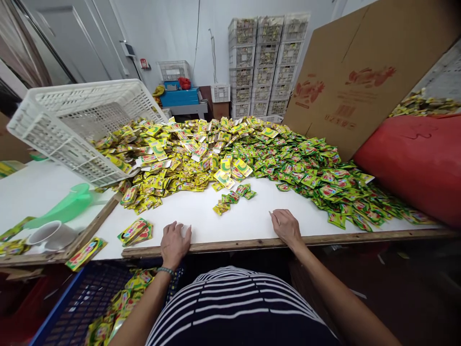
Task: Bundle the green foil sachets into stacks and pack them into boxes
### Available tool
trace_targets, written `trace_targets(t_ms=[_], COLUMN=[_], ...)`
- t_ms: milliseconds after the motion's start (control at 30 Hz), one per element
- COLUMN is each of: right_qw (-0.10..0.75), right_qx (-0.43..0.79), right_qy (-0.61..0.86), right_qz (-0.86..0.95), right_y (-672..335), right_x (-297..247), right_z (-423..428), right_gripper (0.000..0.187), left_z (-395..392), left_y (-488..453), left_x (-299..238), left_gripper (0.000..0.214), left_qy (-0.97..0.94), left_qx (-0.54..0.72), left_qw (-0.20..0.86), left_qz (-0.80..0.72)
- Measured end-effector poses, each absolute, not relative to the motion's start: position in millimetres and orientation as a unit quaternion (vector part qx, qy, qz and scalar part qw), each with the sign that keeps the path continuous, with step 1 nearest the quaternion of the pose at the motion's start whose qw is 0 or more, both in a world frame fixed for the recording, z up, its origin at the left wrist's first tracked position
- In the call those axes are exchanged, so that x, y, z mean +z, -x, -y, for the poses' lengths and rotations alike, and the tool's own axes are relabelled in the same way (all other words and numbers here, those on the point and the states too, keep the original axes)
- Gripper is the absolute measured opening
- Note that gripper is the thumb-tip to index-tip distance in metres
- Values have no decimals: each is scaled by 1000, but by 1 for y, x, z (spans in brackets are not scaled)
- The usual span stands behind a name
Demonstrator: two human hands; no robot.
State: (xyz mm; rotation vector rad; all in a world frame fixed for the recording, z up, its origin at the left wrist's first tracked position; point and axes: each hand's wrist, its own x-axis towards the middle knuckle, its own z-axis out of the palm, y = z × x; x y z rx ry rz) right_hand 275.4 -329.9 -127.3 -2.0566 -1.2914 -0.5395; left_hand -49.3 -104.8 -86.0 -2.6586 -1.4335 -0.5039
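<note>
My left hand (175,244) rests palm down at the wooden front edge of the white table, its thumb apart from its loosely bent fingers, with nothing seen in it. My right hand (286,227) lies on the table further right with its fingers curled in; its palm side is hidden. Between and beyond the hands lies a short row of small green and yellow sachets (234,196). Behind them spreads a big heap of yellow packets (180,163), which turns into green sachets (306,163) on the right. Left of my left hand lie larger flat packets (136,231).
A white plastic crate (90,108) lies tipped by the heap. At left are a green scoop (65,206), a white mug (52,235) and a wooden strip (91,229). A blue basket (77,300) with packets stands below. Cardboard (345,72) and a red sack (414,161) flank the right.
</note>
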Motion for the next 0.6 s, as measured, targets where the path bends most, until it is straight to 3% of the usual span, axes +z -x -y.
trace_targets(t_ms=[367,600], right_qw=[287,309], right_qx=[-199,-36], right_qy=[788,792], right_qz=[507,525], right_y=[-273,-281], right_x=[-126,-127], right_z=[333,341], right_gripper=[31,31], left_z=[112,103], left_y=[46,49], left_x=[-75,-68], left_gripper=[55,63], left_qy=[869,908], left_qx=[-105,14], left_qw=[25,11], left_qz=[483,418])
